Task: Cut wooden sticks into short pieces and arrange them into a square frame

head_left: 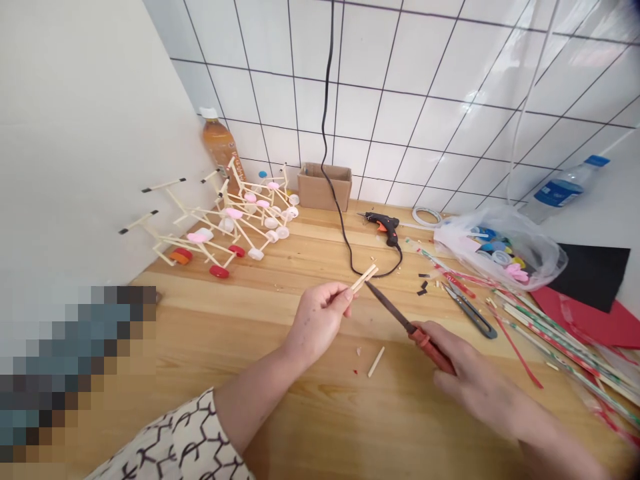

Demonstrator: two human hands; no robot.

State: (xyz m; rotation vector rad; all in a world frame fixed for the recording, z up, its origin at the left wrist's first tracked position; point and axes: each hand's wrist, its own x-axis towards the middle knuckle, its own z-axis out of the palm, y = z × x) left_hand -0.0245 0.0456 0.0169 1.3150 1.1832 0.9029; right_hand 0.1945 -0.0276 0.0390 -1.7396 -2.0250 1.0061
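Two pale wooden sticks [364, 279] in the left hand [320, 313], a red-handled tool [427, 345] in the right hand [465, 367].
On the counter [225, 347], the sticks are on the near side of the glue gun [383, 225], pinched between left thumb and fingers; the right hand is wrapped round the tool's handle, its dark tip right by them, contact unclear. Left of the glue gun stand wheeled stick frames [233, 213]; right of it lies a plastic bag [555, 257].

Wooden tabletop [225, 340] with glue gun [385, 223], snips [471, 311], stick [376, 362]
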